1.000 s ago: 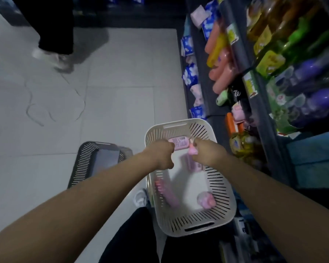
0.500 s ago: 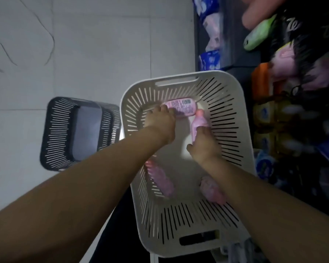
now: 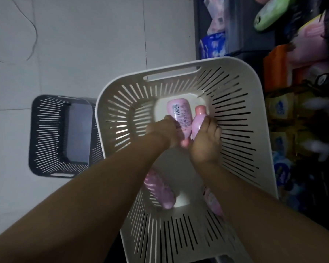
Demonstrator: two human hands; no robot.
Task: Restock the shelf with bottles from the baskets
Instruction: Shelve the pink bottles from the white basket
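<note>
Both my hands are down inside a white slotted basket point(image 3: 258, 130) on the floor. My left hand point(image 3: 162, 132) grips a pink bottle with a barcode label point(image 3: 179, 115), its cap end pointing toward me. My right hand point(image 3: 206, 143) holds a second pink bottle with a darker pink cap point(image 3: 198, 118) right beside it. Two more pink bottles lie nearer me in the basket, one on the left point(image 3: 160, 190) and one on the right point(image 3: 212, 203), partly hidden by my forearms. The shelf point(image 3: 235, 27) with its products rises to the right.
A dark slotted basket point(image 3: 46, 135) sits on the pale tiled floor left of the white one. The shelf on the right carries blue packets point(image 3: 214, 44), a green bottle point(image 3: 270, 16), pink and orange packs and yellow bottles point(image 3: 281, 109), close to the white basket's rim.
The view has dropped closer over the white basket. My left hand has turned its bottle from lying crosswise to pointing lengthwise, and both bottles now sit side by side in my hands.
</note>
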